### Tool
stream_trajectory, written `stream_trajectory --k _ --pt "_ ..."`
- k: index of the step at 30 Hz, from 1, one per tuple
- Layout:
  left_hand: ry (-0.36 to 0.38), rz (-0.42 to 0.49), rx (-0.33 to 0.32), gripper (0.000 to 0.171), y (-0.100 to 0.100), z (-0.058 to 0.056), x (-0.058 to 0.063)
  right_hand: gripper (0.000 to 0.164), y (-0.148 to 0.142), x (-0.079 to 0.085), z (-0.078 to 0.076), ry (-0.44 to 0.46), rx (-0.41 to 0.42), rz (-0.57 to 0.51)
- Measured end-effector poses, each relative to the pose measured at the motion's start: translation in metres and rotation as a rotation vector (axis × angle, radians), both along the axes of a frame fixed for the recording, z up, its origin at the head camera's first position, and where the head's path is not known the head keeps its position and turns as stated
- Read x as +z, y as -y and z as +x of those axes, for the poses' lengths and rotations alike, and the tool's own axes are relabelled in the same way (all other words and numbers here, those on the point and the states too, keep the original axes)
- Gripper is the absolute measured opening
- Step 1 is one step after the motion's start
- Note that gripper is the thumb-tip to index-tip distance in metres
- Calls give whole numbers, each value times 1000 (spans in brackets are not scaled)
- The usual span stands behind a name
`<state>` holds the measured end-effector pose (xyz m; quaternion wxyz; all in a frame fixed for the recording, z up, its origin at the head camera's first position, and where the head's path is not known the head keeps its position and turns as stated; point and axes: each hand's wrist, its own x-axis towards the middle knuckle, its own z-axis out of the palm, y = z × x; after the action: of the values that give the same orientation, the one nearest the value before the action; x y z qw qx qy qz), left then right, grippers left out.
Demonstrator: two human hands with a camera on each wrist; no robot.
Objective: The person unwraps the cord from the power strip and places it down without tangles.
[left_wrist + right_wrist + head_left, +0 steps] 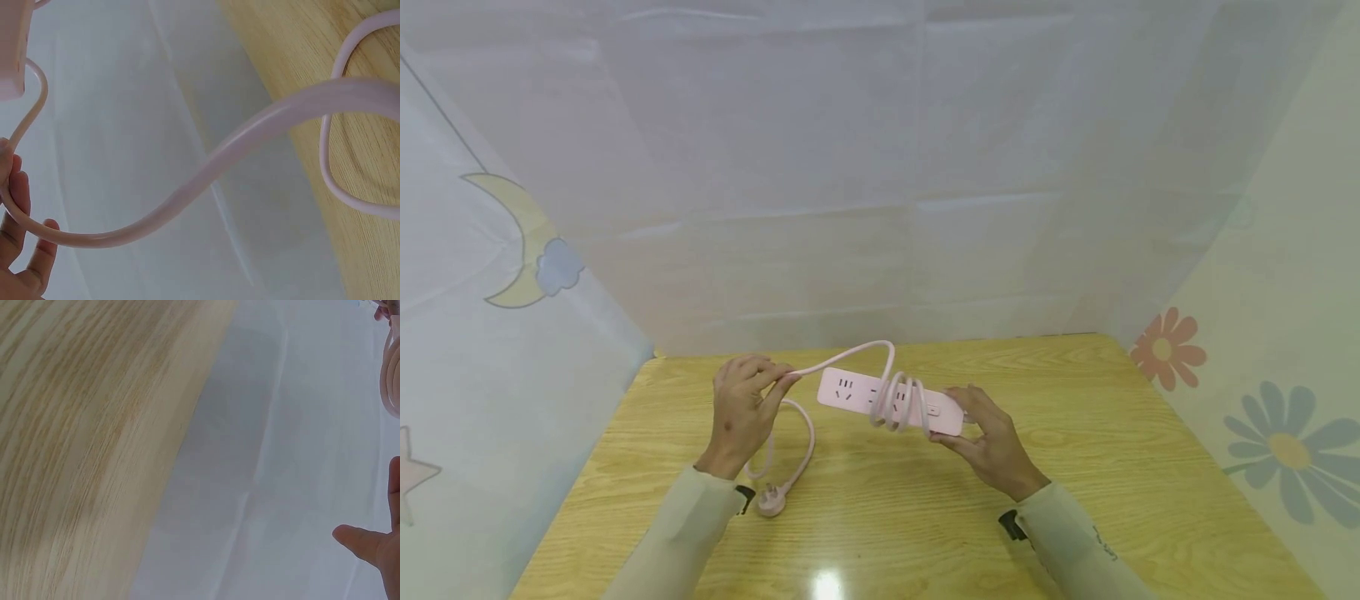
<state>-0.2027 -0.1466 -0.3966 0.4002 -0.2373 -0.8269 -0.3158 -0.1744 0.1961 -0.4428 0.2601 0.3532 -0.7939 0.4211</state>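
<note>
A pink power strip is held above the table, tilted down to the right, with its sockets facing up. My right hand grips its right end between thumb and fingers. Several turns of the pink cord wrap around the strip's middle and right part. My left hand pinches the cord to the left of the strip, and a loose arc rises between the two. In the left wrist view, the cord runs through the fingers. Below the left hand, the plug lies on the table.
The wooden table spreads beneath both hands. A pale sheet hangs behind its far edge, and printed curtains with a moon and flowers flank it. From the plug, a loop of cord curves up beside the left hand.
</note>
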Motion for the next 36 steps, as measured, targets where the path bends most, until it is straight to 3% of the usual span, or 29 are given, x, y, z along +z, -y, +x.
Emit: stream_trajectory --k 3,11,21,36 --pt "0 13 -13 14 0 0 0 52 0 -1 -1 -20 0 0" --pt "-14 42 -29 42 1 1 0 53 -1 -1 -1 0 -6 1" --pt "-39 76 -43 46 -2 6 1 51 -1 -3 -3 -49 13 -7" --pt "-38 115 -72 42 -3 10 2 50 -1 -3 -2 -6 9 -1"
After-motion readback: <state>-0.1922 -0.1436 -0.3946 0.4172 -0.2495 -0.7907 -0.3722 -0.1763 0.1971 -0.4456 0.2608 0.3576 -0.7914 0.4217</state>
